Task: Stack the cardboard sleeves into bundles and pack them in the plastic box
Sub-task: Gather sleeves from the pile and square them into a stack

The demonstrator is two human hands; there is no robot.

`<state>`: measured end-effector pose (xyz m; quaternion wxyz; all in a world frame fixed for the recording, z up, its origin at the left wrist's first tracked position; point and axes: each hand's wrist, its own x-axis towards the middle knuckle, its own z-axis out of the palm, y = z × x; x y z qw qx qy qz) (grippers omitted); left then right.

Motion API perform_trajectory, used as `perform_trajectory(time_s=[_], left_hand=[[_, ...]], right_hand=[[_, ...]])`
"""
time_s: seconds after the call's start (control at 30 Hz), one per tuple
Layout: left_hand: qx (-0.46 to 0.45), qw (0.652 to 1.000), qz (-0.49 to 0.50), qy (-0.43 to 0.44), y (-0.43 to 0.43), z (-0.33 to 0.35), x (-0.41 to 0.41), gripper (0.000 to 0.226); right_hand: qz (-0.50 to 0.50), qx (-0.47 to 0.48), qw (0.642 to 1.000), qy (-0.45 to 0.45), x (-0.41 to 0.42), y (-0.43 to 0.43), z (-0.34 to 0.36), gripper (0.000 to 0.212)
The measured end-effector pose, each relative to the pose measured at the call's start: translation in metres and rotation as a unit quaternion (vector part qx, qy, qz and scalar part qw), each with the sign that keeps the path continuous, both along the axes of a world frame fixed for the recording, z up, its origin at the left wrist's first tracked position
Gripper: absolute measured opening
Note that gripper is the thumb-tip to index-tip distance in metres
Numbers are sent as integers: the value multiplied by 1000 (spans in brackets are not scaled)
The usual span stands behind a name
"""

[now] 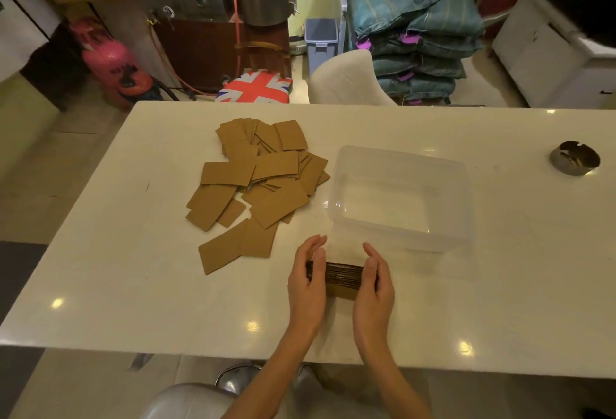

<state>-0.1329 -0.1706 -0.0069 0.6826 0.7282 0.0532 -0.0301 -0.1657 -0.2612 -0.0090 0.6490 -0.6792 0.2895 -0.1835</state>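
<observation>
Left hand (306, 282) and right hand (374, 288), fingers near-straight, press both ends of a brown cardboard-sleeve bundle (343, 277), likely squaring it for the clear rectangular plastic box (461, 185) just beyond.

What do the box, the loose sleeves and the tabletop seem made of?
Box: translucent plastic; the table shows through its walls. Loose sleeves: matte brown cardboard, flat, non-reflective. Tabletop: glossy white, perhaps stone or laminate; it shows bright light reflections.
</observation>
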Motion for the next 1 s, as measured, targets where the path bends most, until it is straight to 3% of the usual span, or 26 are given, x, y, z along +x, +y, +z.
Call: perform_trajectory(time_s=[0.17, 0.47, 0.63, 0.87, 0.93, 1.0], left_hand=[[37, 999, -26, -22, 4, -1, 2, 33], [17, 999, 22, -21, -5, 1, -6, 30], [25, 999, 2, -48, -2, 8, -2, 39], [84, 995, 46, -40, -4, -4, -4, 19], [89, 994, 57, -41, -9, -3, 7, 19], [86, 992, 92, -24, -15, -1, 20, 19]], right_hand=[[31, -60, 998, 3, -1, -4, -2, 35], [-32, 11, 999, -4, -3, 0, 0, 23], [0, -6, 1000, 28, -3, -4, -1, 38], [-12, -50, 999, -13, -5, 1, -1, 27], [24, -105, 994, -18, -2, -5, -3, 20], [154, -156, 976, 11, -3, -18, -4, 33]])
